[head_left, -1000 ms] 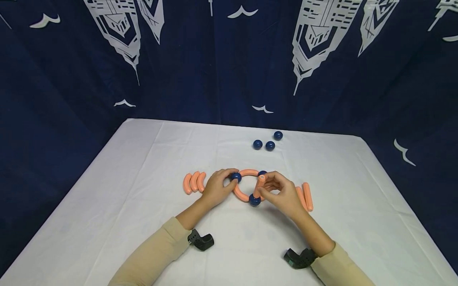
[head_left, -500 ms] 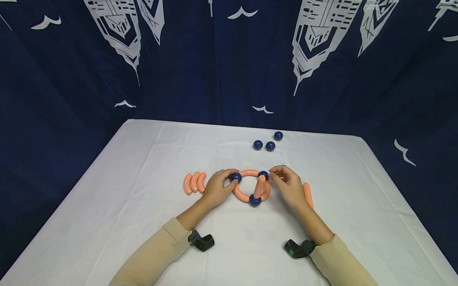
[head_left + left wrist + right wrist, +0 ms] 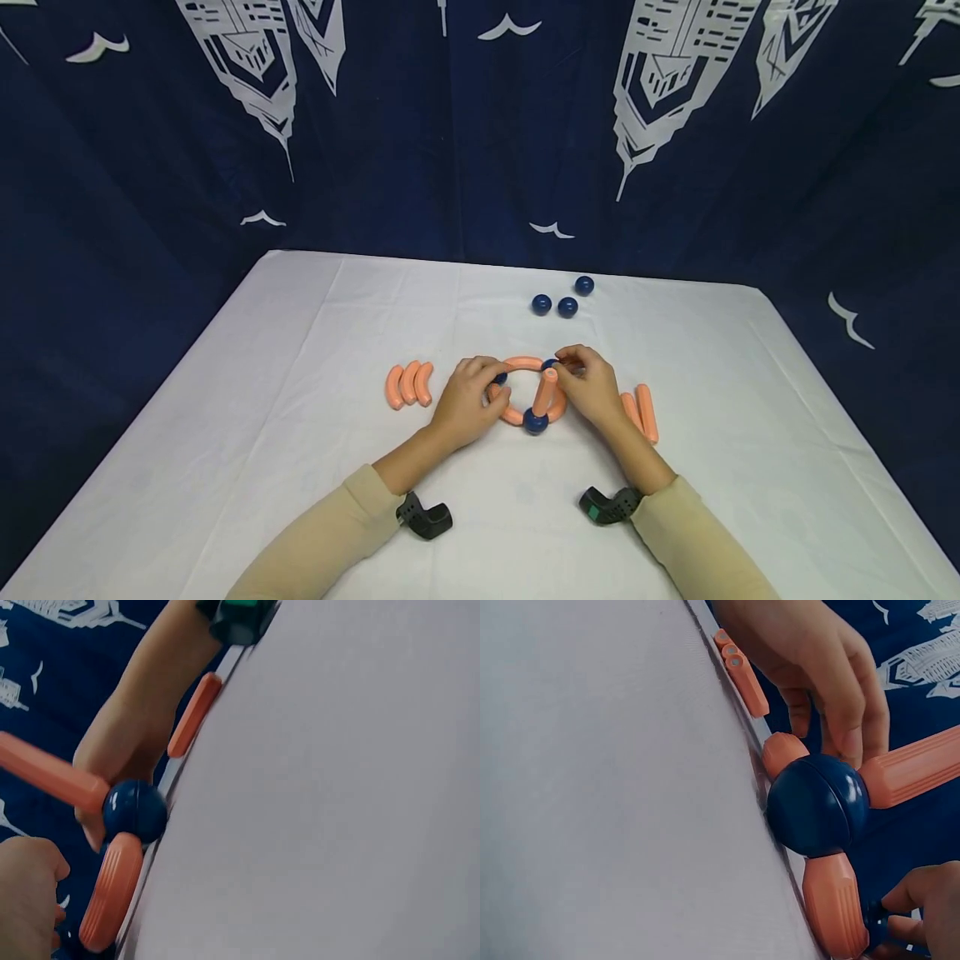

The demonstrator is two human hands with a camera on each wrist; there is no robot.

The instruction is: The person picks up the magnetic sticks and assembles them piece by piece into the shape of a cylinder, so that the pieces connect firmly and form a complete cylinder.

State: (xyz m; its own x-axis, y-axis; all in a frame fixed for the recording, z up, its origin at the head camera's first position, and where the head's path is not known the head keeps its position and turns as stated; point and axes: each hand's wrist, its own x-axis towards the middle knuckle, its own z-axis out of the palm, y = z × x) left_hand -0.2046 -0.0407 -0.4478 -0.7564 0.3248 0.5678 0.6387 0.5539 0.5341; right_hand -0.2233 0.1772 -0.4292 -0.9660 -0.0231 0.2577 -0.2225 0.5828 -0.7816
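**On a white table (image 3: 337, 333), ring (image 3: 522, 363) gripped at both sides**

Pictured between left hand (image 3: 465, 400) and right hand (image 3: 588, 386): peach curves joined by blue balls, with a straight upright rod (image 3: 545, 394) raised on the near ball (image 3: 536, 422). Possible trouble from here: a toppled rod, most likely from a knock by nearby right-hand fingers; also a joint pulled apart, perhaps from uneven tugging across the circle. Just left of the right hand: the upright rod, contact with the thumb hard to tell. Pinched between right thumb and fingers: the right ball (image 3: 550, 364), at the far side. Held opposite, between left thumb and fingers: the left ball (image 3: 500, 378), partly covered. Left of the left hand: spare curved rods (image 3: 408, 383), three in all. Beside the right forearm: two straight rods (image 3: 647, 412). Farther back: three loose balls (image 3: 567, 307).
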